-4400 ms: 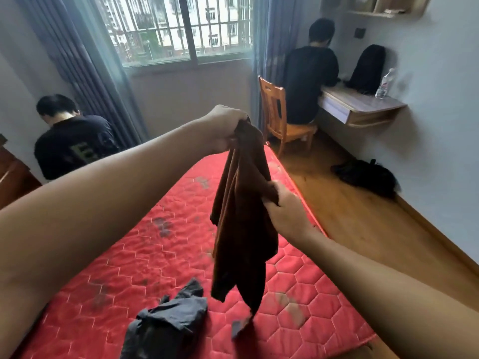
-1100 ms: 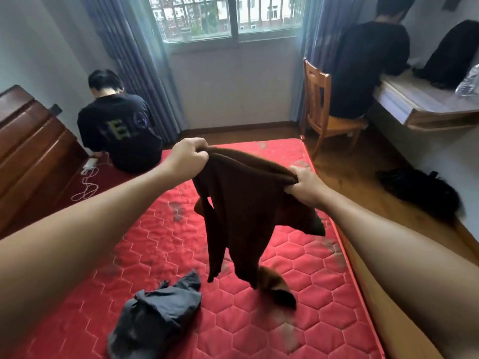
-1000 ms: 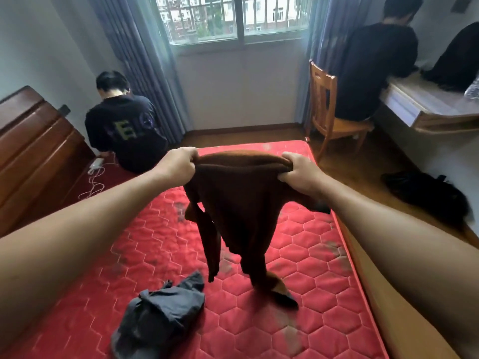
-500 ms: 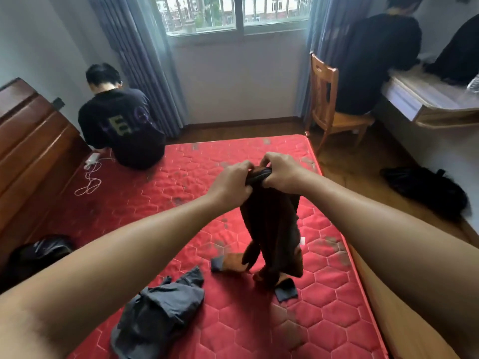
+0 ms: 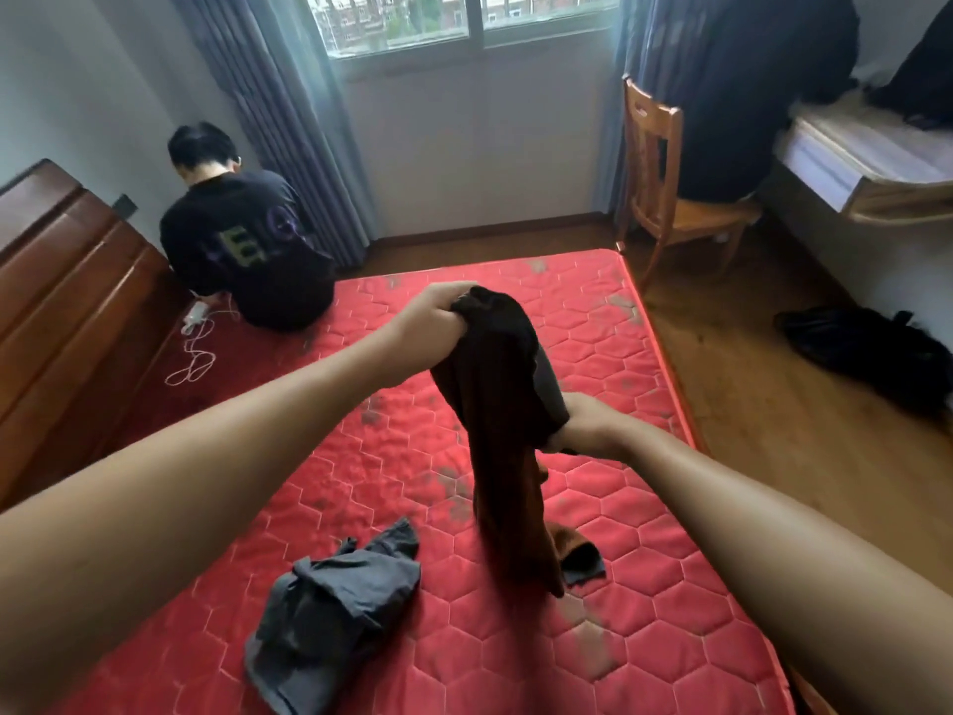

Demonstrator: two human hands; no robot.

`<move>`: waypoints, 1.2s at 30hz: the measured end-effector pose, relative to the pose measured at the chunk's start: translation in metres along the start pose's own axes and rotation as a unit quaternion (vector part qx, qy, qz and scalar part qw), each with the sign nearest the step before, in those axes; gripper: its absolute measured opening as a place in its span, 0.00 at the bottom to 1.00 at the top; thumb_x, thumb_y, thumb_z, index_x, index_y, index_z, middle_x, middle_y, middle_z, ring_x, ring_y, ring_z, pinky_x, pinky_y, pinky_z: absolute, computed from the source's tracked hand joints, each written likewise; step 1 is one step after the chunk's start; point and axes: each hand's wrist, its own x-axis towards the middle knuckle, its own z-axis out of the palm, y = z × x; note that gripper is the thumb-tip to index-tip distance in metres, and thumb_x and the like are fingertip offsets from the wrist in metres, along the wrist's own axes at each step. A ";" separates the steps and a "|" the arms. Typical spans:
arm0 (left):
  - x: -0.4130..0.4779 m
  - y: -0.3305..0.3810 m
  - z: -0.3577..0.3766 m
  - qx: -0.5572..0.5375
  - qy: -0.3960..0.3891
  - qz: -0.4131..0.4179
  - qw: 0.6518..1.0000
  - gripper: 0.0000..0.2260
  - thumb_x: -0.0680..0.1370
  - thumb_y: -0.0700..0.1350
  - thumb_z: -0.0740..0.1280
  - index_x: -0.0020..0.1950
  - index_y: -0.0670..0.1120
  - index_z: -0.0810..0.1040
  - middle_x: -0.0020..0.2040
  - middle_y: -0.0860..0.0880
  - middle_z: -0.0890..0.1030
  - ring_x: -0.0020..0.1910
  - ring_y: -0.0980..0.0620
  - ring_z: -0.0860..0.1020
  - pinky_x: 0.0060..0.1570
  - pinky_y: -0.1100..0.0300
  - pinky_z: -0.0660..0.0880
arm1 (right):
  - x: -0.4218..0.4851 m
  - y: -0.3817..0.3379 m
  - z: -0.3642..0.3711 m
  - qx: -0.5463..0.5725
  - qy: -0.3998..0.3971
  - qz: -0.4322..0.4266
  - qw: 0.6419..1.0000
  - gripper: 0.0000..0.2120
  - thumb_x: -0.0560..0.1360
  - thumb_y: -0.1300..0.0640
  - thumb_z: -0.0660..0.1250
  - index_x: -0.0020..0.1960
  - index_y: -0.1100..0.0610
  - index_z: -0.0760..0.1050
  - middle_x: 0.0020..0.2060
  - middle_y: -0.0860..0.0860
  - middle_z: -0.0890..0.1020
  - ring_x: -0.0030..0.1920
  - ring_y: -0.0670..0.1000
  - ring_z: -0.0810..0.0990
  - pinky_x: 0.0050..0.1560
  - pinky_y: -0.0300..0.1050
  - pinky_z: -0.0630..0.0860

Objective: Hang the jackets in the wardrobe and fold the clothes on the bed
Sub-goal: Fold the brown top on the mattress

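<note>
A dark brown garment (image 5: 503, 436) hangs folded lengthwise above the red quilted mattress (image 5: 608, 637), its lower end resting on the bed. My left hand (image 5: 438, 317) grips its top, held high. My right hand (image 5: 582, 425) is lower and to the right, pinching the garment's middle edge. A crumpled grey garment (image 5: 330, 611) lies on the mattress near the front, left of the brown one.
A person in a black shirt (image 5: 247, 250) sits at the bed's far left beside a wooden headboard (image 5: 62, 281), with a white cable (image 5: 196, 348) nearby. A wooden chair (image 5: 665, 183), another seated person (image 5: 748, 90), a desk (image 5: 866, 162) and a black bag (image 5: 866, 348) on the floor stand right.
My hands were together at the garment's top; now my right hand has slid down to its middle while my left holds the top. Earlier the garment was spread wide between both hands.
</note>
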 end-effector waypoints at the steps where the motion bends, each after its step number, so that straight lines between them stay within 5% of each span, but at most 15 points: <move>1: -0.003 0.002 -0.010 0.025 -0.005 -0.002 1.000 0.14 0.70 0.25 0.55 0.41 0.40 0.76 0.35 0.47 0.79 0.36 0.54 0.76 0.37 0.57 0.72 | -0.001 0.001 -0.001 -0.017 -0.010 0.003 1.000 0.10 0.65 0.64 0.72 0.34 0.51 0.74 0.24 0.41 0.74 0.27 0.40 0.69 0.31 0.39 0.67; 4: -0.011 -0.003 -0.041 0.151 -0.031 -0.003 0.988 0.14 0.67 0.39 0.67 0.52 0.42 0.77 0.46 0.39 0.81 0.42 0.52 0.78 0.43 0.48 0.77 | 0.001 0.009 -0.017 -0.070 0.018 0.019 0.997 0.09 0.66 0.62 0.70 0.38 0.49 0.74 0.31 0.43 0.79 0.34 0.44 0.78 0.32 0.39 0.71; 7: -0.018 -0.019 -0.068 0.215 -0.012 -0.008 0.976 0.14 0.69 0.51 0.74 0.53 0.53 0.77 0.46 0.47 0.83 0.46 0.49 0.82 0.50 0.47 0.79 | 0.009 0.010 -0.049 -0.129 0.131 0.025 0.983 0.08 0.73 0.60 0.69 0.43 0.52 0.71 0.43 0.54 0.81 0.49 0.58 0.81 0.45 0.48 0.73; 10: -0.018 -0.029 -0.086 0.183 0.092 0.004 0.979 0.03 0.78 0.49 0.70 0.49 0.50 0.80 0.43 0.50 0.83 0.43 0.51 0.81 0.50 0.52 0.78 | 0.014 -0.006 -0.085 -0.140 0.247 0.009 0.959 0.04 0.76 0.57 0.68 0.50 0.55 0.74 0.47 0.60 0.80 0.51 0.63 0.80 0.46 0.49 0.69; 11: -0.017 -0.031 -0.091 0.161 0.117 -0.001 0.980 0.07 0.80 0.49 0.68 0.47 0.47 0.80 0.41 0.51 0.82 0.40 0.54 0.78 0.47 0.54 0.76 | 0.015 -0.010 -0.094 -0.141 0.276 0.010 0.951 0.06 0.77 0.57 0.66 0.53 0.56 0.74 0.49 0.62 0.81 0.52 0.64 0.80 0.46 0.50 0.70; 14: -0.014 -0.039 -0.105 0.123 0.122 -0.027 0.985 0.17 0.76 0.55 0.70 0.46 0.39 0.81 0.39 0.48 0.79 0.39 0.54 0.74 0.44 0.54 0.72 | 0.011 -0.012 -0.106 -0.139 0.325 0.035 0.935 0.07 0.78 0.58 0.63 0.56 0.55 0.74 0.51 0.64 0.81 0.53 0.67 0.80 0.50 0.53 0.73; 17: -0.012 -0.049 -0.111 0.127 0.099 -0.018 0.987 0.12 0.74 0.45 0.72 0.46 0.36 0.81 0.38 0.47 0.76 0.41 0.52 0.72 0.44 0.53 0.70 | 0.006 -0.002 -0.106 -0.124 0.344 0.067 0.928 0.09 0.77 0.64 0.59 0.54 0.56 0.75 0.50 0.63 0.82 0.53 0.67 0.79 0.52 0.54 0.75; 20: -0.009 -0.062 -0.114 0.134 0.076 -0.014 0.988 0.05 0.77 0.35 0.71 0.42 0.42 0.81 0.34 0.54 0.75 0.37 0.57 0.70 0.41 0.60 0.69 | 0.006 0.014 -0.105 -0.122 0.324 0.078 0.935 0.09 0.76 0.65 0.60 0.51 0.57 0.77 0.49 0.62 0.82 0.52 0.66 0.79 0.50 0.52 0.75; 24: 0.002 -0.097 -0.115 0.156 0.010 -0.064 0.986 0.02 0.78 0.37 0.71 0.45 0.41 0.81 0.34 0.56 0.75 0.37 0.57 0.71 0.40 0.62 0.69 | 0.004 0.026 -0.117 -0.222 0.149 0.099 0.958 0.04 0.78 0.54 0.69 0.47 0.53 0.80 0.44 0.55 0.82 0.49 0.60 0.80 0.46 0.46 0.71; 27: 0.016 -0.126 -0.108 0.201 -0.014 -0.106 0.974 0.02 0.78 0.38 0.71 0.46 0.41 0.81 0.33 0.54 0.74 0.35 0.55 0.69 0.38 0.59 0.67 | 0.008 0.038 -0.123 -0.349 0.065 0.088 0.931 0.08 0.75 0.47 0.71 0.49 0.50 0.80 0.42 0.50 0.81 0.45 0.55 0.81 0.45 0.48 0.77; 32: 0.047 -0.157 -0.081 0.248 -0.065 -0.120 0.959 0.05 0.78 0.39 0.70 0.43 0.43 0.80 0.32 0.53 0.73 0.32 0.55 0.68 0.35 0.57 0.67 | 0.037 0.073 -0.103 -0.518 0.051 0.066 0.851 0.12 0.73 0.45 0.67 0.53 0.49 0.74 0.47 0.51 0.80 0.52 0.57 0.82 0.42 0.47 0.72; 36: 0.078 -0.177 -0.070 0.319 -0.052 -0.127 0.938 0.08 0.77 0.37 0.68 0.41 0.49 0.80 0.37 0.51 0.79 0.38 0.49 0.76 0.40 0.54 0.74 | 0.072 0.089 -0.110 -0.413 0.115 0.124 0.895 0.10 0.75 0.52 0.67 0.52 0.52 0.69 0.52 0.57 0.81 0.53 0.63 0.81 0.44 0.50 0.75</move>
